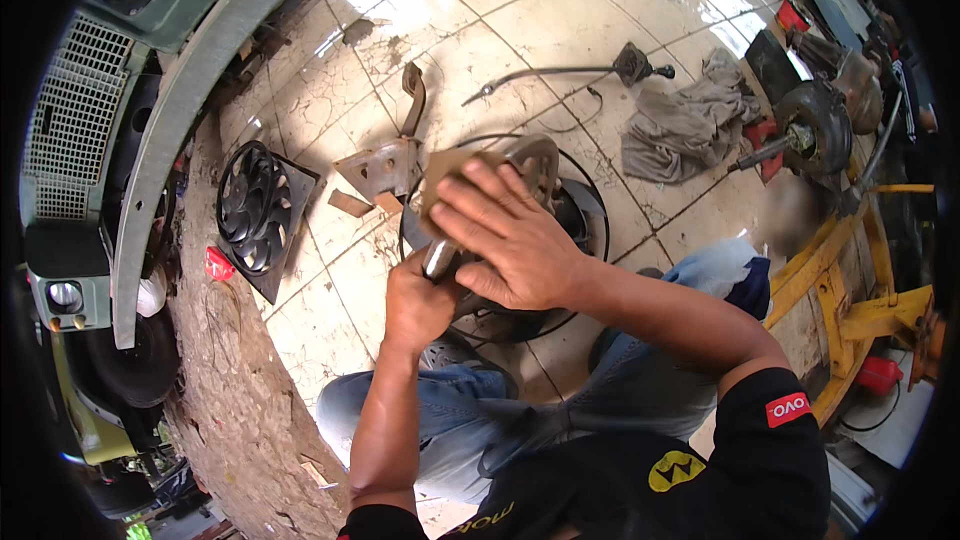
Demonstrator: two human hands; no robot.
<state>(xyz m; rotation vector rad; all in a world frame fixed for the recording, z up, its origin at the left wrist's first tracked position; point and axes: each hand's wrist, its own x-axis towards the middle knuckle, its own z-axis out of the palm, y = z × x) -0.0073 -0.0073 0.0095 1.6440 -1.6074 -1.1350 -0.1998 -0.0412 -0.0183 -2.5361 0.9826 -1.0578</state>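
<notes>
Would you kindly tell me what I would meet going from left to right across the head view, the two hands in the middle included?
White vehicle grille, black fan, left hand, right hand, crumpled grey cloth, yellow metal stand.

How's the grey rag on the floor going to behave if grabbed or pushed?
Likely floppy: the grey rag lies in loose, crumpled folds. Probably light for its bulk, as it looks like thin cloth. Pushed, it should bunch up rather than roll, since it's slumped on the tiled floor.
</notes>
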